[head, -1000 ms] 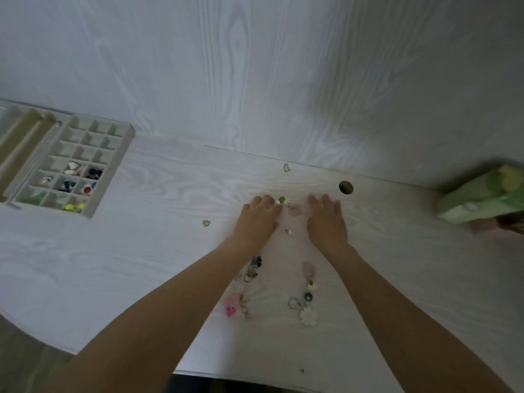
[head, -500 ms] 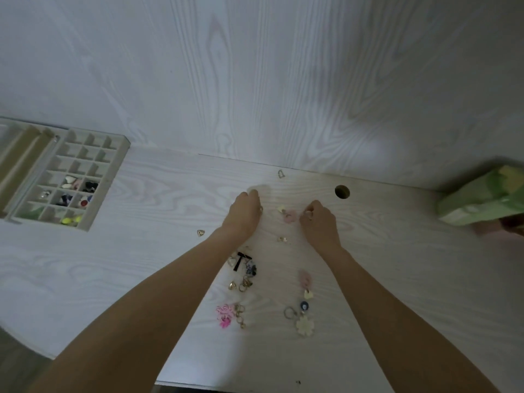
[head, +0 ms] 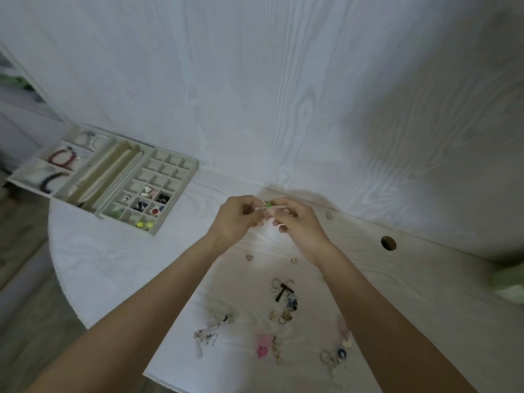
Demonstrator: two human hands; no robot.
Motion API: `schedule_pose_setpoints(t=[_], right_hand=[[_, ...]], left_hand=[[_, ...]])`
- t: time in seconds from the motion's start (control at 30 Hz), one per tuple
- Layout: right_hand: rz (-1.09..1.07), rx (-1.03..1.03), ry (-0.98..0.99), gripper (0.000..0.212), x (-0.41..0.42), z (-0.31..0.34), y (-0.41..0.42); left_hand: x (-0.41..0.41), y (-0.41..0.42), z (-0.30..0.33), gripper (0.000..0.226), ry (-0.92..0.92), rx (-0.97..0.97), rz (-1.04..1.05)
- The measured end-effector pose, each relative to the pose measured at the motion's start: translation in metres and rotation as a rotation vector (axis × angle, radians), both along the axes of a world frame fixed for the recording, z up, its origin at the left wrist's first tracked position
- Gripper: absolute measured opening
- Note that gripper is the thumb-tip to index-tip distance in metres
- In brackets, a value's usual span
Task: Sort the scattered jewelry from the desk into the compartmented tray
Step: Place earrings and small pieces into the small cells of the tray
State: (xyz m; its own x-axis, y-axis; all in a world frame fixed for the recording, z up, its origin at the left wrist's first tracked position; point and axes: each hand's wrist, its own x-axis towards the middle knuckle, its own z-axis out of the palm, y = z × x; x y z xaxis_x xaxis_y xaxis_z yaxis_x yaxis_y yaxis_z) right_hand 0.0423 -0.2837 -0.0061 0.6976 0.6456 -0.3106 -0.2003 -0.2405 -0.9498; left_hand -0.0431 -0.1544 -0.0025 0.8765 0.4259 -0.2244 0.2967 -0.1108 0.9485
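Jewelry lies scattered on the near part of the desk (head: pixel 113 268): a clear drop earring (head: pixel 204 340) at near left, a pink piece (head: pixel 262 346) beside it, a ring and blue bead cluster (head: pixel 336 355) at near right, and a knot of gold rings with a black bar (head: pixel 285 300) a little farther in. Two small loose bits, a pinkish one (head: pixel 249 257) and a gold one (head: pixel 293 260), sit just beyond, close under the wrists.

Above these, both hands meet over the middle of the desk. The left hand (head: pixel 236 218) and the right hand (head: pixel 296 219) are curled, fingertips drawn together, and between them they pinch a small green-tipped piece (head: pixel 268 205) on a thin pale stem or wire. The stem seems to run roughly left to right between the two pinches, though it is too small and blurred to say what the piece is. Neither hand touches the desk.

Farther off and to the left lies the tray (head: pixel 177 198), its grid of small compartments partly filled along the near rows and bare along the far ones; long slots and larger sections with bracelets lie at its far left. From the hands the tray lies leftward and slightly away, well apart, so the left hand is the nearer one for the carry. A round hole (head: pixel 388 243) in the desk sits off to the right.
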Motion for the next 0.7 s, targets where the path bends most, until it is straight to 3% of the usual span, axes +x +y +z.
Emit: schedule_pose_setpoints(t=[0.1, 0.33, 0.5, 0.7], right_hand=[[0.052, 0.033, -0.038, 0.009, -0.01, 0.009, 0.036], [0.154, 0.072, -0.032, 0.011, -0.035, 0.014, 0.124], [0.158, 0.021, 0.035, 0.011, -0.047, 0.006, 0.183], [0.161, 0.055, 0.086, 0.01, -0.055, -0.009, 0.232]], left_hand=[[-0.018, 0.033, 0.01, 0.015, 0.032, 0.094, 0.014], [-0.056, 0.115, 0.012, 0.009, 0.115, 0.258, -0.008], [-0.077, 0.165, 0.009, 0.007, 0.059, 0.041, 0.105], [-0.087, 0.213, -0.006, 0.009, 0.048, -0.403, 0.308]])
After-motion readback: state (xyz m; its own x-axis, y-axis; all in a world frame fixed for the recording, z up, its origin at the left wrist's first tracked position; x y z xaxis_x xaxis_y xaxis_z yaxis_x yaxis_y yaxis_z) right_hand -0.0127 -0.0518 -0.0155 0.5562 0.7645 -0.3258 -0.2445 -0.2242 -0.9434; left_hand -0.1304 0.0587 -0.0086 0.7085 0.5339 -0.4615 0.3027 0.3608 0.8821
